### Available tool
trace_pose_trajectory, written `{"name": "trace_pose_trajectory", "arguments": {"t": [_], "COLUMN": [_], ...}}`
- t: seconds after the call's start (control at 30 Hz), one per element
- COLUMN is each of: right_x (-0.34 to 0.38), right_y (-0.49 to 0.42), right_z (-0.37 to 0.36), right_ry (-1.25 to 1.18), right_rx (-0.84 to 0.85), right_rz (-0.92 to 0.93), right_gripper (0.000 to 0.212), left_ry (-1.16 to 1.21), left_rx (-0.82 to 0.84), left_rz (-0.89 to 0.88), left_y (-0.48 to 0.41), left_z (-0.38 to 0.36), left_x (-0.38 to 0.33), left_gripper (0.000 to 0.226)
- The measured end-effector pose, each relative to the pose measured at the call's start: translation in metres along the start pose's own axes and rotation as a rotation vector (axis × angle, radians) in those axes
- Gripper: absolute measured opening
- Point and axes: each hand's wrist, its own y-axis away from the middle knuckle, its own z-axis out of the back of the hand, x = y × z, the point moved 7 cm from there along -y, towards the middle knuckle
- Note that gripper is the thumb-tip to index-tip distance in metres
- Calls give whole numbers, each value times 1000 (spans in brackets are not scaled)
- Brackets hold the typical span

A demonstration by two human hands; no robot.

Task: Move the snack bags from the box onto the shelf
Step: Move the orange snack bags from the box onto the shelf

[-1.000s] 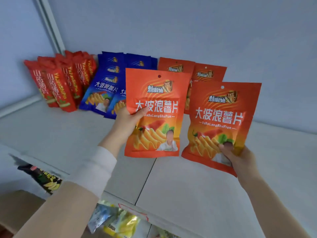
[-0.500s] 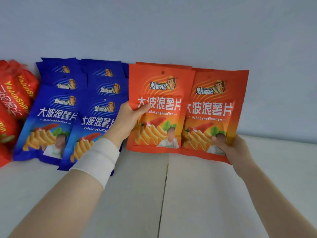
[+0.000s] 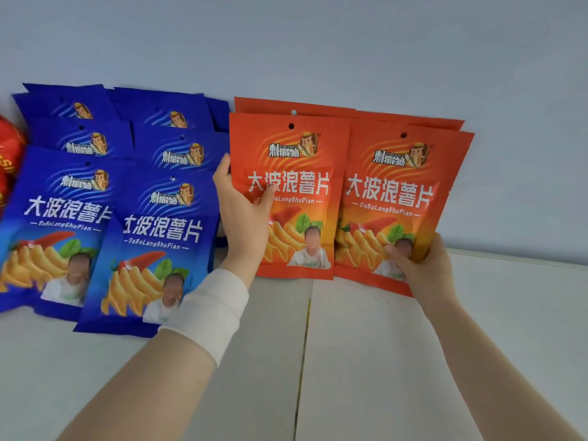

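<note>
Two orange snack bags stand upright on the white shelf (image 3: 366, 361), side by side, leaning against other orange bags at the back wall. My left hand (image 3: 243, 218) holds the left orange bag (image 3: 299, 186) by its left edge, thumb across the front. My right hand (image 3: 420, 268) grips the right orange bag (image 3: 397, 192) at its bottom right corner, thumb on the front. The box is out of view.
Several blue snack bags (image 3: 159, 230) stand in rows to the left of the orange ones. Red bags (image 3: 8, 151) show at the far left edge. A seam (image 3: 304, 361) runs down the shelf between my arms. The grey wall (image 3: 318, 43) backs the shelf.
Both hands have carried the orange bags forward and set them against the orange bags at the back. The view has moved closer and to the right; the lower shelf has dropped out of sight.
</note>
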Motion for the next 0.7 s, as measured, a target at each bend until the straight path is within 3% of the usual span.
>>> {"name": "trace_pose_trajectory", "arguments": {"t": [0.13,0.33,0.4,0.5,0.63,0.7], "right_x": [-4,-3,10,35,52,57], "right_y": [-1,1,10,37,78,110], "right_z": [-1,4,8,15,0,-14], "right_ry": [50,190,292,456,748,858], "right_rx": [-82,-190,-226,-282,8,180], "right_rz": [-21,21,73,279,533,622], "right_gripper": [55,89,88,69,49,47], "left_ry": [-66,-377,-475,-627,-1004,-1228], "left_rx": [-59,-54,-32,58,271,352], "left_rz": [-38,-151,-222,-374,-607,-628], "left_y": [9,22,30,49,97,124], "left_z": [-3,-8,-7,-3,11,30], "left_x": [-7,-30,-41,-62,-80,-80], "left_gripper": [72,60,55,49,39,33]}}
